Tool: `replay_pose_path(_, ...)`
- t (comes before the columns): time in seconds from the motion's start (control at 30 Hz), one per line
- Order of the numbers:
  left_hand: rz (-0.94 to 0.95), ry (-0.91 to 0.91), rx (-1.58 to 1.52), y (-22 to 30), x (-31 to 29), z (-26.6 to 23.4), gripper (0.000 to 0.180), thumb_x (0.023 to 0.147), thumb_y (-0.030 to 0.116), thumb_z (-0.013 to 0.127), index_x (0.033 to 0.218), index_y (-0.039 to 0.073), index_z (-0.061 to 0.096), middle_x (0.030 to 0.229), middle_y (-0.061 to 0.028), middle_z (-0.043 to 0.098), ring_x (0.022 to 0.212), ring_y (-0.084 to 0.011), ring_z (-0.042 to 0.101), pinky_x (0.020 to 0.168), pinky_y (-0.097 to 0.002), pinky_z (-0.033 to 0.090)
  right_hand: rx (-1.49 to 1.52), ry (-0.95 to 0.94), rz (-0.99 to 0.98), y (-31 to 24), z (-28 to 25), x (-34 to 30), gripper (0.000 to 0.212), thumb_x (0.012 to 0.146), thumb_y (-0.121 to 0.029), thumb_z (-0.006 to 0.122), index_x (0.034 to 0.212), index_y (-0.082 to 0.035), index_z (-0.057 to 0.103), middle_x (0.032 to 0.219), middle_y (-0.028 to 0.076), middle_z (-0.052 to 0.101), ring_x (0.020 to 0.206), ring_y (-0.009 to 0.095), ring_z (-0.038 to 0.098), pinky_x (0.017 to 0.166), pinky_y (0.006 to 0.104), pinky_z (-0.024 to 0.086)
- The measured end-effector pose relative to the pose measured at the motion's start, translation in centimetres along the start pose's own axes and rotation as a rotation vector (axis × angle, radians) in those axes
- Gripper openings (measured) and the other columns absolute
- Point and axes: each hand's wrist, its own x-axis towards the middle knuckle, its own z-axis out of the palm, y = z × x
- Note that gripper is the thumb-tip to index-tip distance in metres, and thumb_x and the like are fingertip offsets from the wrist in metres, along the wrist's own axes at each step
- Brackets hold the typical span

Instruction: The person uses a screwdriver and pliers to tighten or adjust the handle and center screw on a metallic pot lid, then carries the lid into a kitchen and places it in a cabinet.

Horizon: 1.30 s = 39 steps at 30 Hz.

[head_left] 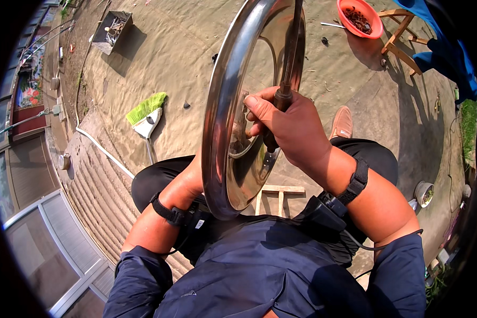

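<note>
Steel, 1 big disc (216, 124), stands near-upright in front of us in the head view; whether it touches our lap we can't tell. Our R hand (305, 124) has its fingers curled round 1 dark rod tool (286, 79), beside the disc; thumb & index are bent together, and what else they pinch we can't make out. Our L hand (197, 172) goes behind the disc, fingers hidden, so no telling if they grip. We count 2 wrist straps (357, 181), 1 per arm. Farther out: 1 broom (148, 119), 1 box (108, 45) w/ bits inside, 1 red bowl (377, 27) w/ dark scraps, 1 blue cloth (456, 58).
</note>
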Motion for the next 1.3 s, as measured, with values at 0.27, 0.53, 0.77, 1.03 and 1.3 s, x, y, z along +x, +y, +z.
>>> replay_pose_path(0.27, 0.008, -0.053, 0.201, 0.1, 0.0, -0.9, 0.074, 0.084, 0.024, 0.084, 0.145, 0.006, 0.046, 0.129, -0.0056, 0.058, 0.117, -0.0135, 0.055, 0.097, -0.0316, 0.049, -0.077, 0.006, -0.047, 0.3, 0.1, 0.0, 0.019, 0.095, -0.017, 0.072, 0.104, -0.001, 0.067, 0.085, 0.003, 0.066, 0.07, 0.011, 0.066, 0.062, 0.025, 0.051)
replay_pose_path(0.53, -0.076, -0.044, -0.042, 0.9, -0.1, 0.1, 0.068, 0.092, 0.022, 0.078, 0.148, 0.007, 0.043, 0.134, -0.0043, 0.055, 0.118, -0.0125, 0.057, 0.097, -0.0295, 0.051, -0.117, 0.007, -0.057, -0.5, 0.2, -0.2, 0.018, 0.096, -0.016, 0.07, 0.104, -0.001, 0.065, 0.084, 0.002, 0.066, 0.071, 0.011, 0.067, 0.062, 0.0244, 0.051)
replay_pose_path(0.77, 0.052, -0.077, -0.004, 0.0, 0.3, -0.1, 0.055, 0.095, 0.026, 0.074, 0.142, 0.006, 0.051, 0.133, -0.0049, 0.057, 0.115, -0.0121, 0.058, 0.096, -0.0286, 0.051, -0.073, -0.004, -0.071, -0.4, 0.3, -0.3, 0.017, 0.098, -0.013, 0.066, 0.106, 0.001, 0.063, 0.086, 0.005, 0.065, 0.073, 0.012, 0.067, 0.067, 0.0263, 0.052)
replay_pose_path(1.03, 0.171, -0.035, 0.271, -0.2, 0.5, -1.3, 0.058, 0.094, 0.029, 0.075, 0.141, 0.006, 0.052, 0.131, -0.0052, 0.058, 0.115, -0.0132, 0.058, 0.097, -0.0296, 0.05, -0.01, -0.05, -0.055, 0.0, -0.3, -0.3, 0.017, 0.099, -0.011, 0.063, 0.112, 0.001, 0.06, 0.089, 0.006, 0.065, 0.074, 0.012, 0.066, 0.069, 0.0264, 0.052)
replay_pose_path(1.3, 0.128, 0.009, 0.178, -0.5, -0.6, -3.9, 0.062, 0.092, 0.032, 0.076, 0.142, 0.005, 0.051, 0.131, -0.0054, 0.058, 0.115, -0.0146, 0.058, 0.098, -0.0306, 0.048, -0.249, -0.146, 0.038, -2.6, -2.9, -2.1, 0.034, 0.091, -0.01, 0.06, 0.123, 0.002, 0.055, 0.088, 0.005, 0.062, 0.074, 0.011, 0.06, 0.068, 0.0265, 0.049)
